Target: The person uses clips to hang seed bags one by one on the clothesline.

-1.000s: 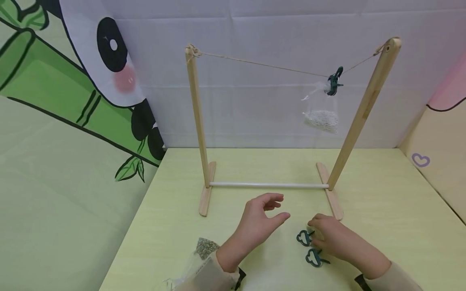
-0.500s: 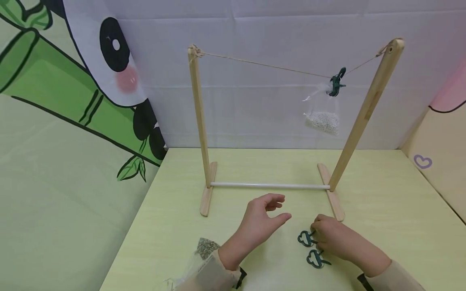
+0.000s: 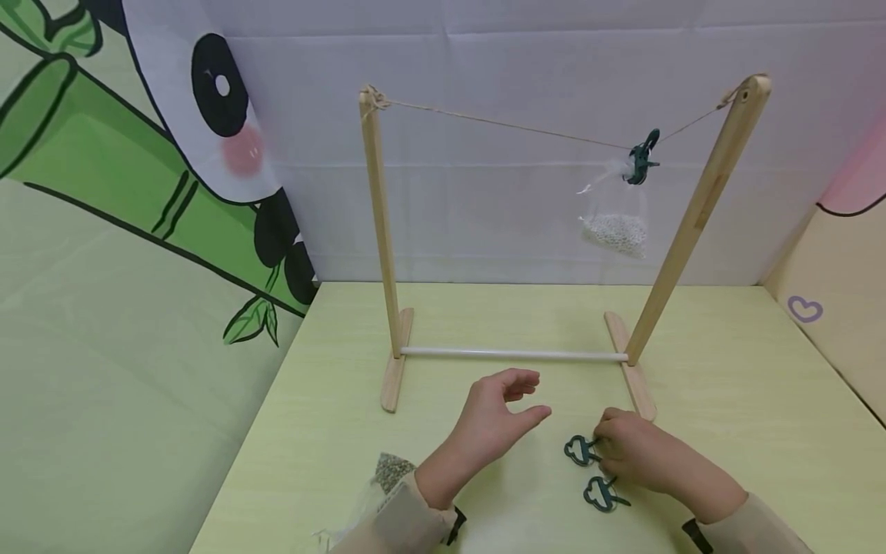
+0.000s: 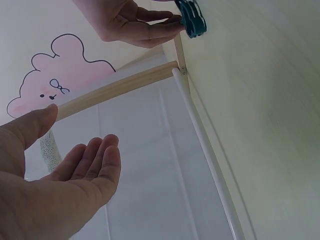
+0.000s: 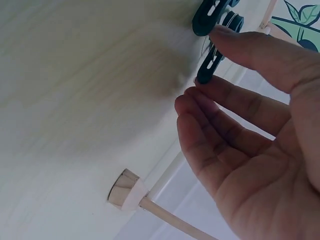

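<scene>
My right hand [image 3: 640,452] pinches the handle end of a dark green plastic spring clip [image 3: 578,451] low over the table. In the right wrist view, thumb and index finger lie on either side of that clip's handles [image 5: 209,67]. A second green clip [image 3: 604,494] lies just nearer to me, by the same hand. My left hand [image 3: 494,412] hovers left of the clips, thumb and fingers apart, holding nothing. Under the left forearm, partly hidden, lies a clear bag of greyish grains [image 3: 392,471]. Another clear bag of white beads [image 3: 614,232] hangs from a string by a green clip [image 3: 642,158].
A wooden frame stands behind my hands, with a left post [image 3: 379,223], a right post [image 3: 699,219] and a white rod [image 3: 512,353] low between them. The string [image 3: 498,123] runs between the post tops. A pale cloth wall [image 3: 484,223] closes the table's back.
My right thumb and fingers have come together on the farther clip, which has shifted slightly. The left hand stays nearly still, and the head view has drifted a little.
</scene>
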Motion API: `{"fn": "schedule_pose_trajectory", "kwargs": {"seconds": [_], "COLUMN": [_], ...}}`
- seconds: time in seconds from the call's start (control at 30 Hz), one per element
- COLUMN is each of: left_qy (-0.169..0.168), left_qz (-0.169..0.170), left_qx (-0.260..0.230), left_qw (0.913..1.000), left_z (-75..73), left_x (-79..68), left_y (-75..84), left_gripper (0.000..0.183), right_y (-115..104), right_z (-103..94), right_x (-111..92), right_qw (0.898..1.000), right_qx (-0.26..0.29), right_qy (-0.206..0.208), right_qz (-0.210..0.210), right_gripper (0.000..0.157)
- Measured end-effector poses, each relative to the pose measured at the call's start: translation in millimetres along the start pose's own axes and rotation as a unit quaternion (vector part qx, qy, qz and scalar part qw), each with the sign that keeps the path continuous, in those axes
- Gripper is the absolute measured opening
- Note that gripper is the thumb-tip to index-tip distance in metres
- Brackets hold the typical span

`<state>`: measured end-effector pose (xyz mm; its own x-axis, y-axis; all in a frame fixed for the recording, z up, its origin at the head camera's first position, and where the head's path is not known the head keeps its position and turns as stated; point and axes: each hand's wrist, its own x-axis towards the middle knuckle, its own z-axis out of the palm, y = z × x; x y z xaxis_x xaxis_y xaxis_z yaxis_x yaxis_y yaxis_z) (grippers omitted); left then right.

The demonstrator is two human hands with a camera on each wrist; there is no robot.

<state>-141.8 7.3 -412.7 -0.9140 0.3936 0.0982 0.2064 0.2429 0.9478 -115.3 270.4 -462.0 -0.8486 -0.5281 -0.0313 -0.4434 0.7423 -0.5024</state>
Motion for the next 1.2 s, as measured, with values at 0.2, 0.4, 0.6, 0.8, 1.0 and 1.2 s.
{"fn": "schedule_pose_trajectory", "kwargs": {"seconds": [0.2, 0.4, 0.6, 0.8, 1.0, 1.2], "left_qy": [-0.025, -0.037, -0.046, -0.054, -0.079, -0.109], "left_qz": [0.0, 0.008, 0.007, -0.002, -0.004, -0.009], "left_qx": [-0.005, -0.003, 0.001, 0.011, 0.008, 0.001], "left_qw": [0.9997, 0.9993, 0.9989, 0.9985, 0.9968, 0.994], "left_z": [2.1, 6.4, 9.9, 9.7, 8.2, 9.8], "left_x": [1.9, 3.9, 5.8, 6.4, 6.1, 5.6], "left_y": [-3.9, -5.5, -6.1, -5.7, -4.5, -3.5], "left_gripper": [0.04, 0.04, 0.042, 0.046, 0.049, 0.047], "right_y": [-3.6, -12.2, -18.3, -24.3, -35.5, -42.5], "right_z": [-6.8, -15.8, -24.9, -33.8, -41.7, -45.2], "right_x": [-3.4, -5.9, -4.9, -3.4, -1.3, 0.7], "right_qw": [1.0, 0.999, 0.997, 0.995, 0.991, 0.984], "right_qx": [-0.01, -0.028, -0.038, -0.033, -0.034, -0.022], "right_qy": [0.007, 0.03, 0.056, 0.072, 0.09, 0.116], "right_qz": [0.022, -0.009, -0.036, -0.065, -0.091, -0.13], "right_gripper": [0.025, 0.027, 0.027, 0.028, 0.028, 0.029]}}
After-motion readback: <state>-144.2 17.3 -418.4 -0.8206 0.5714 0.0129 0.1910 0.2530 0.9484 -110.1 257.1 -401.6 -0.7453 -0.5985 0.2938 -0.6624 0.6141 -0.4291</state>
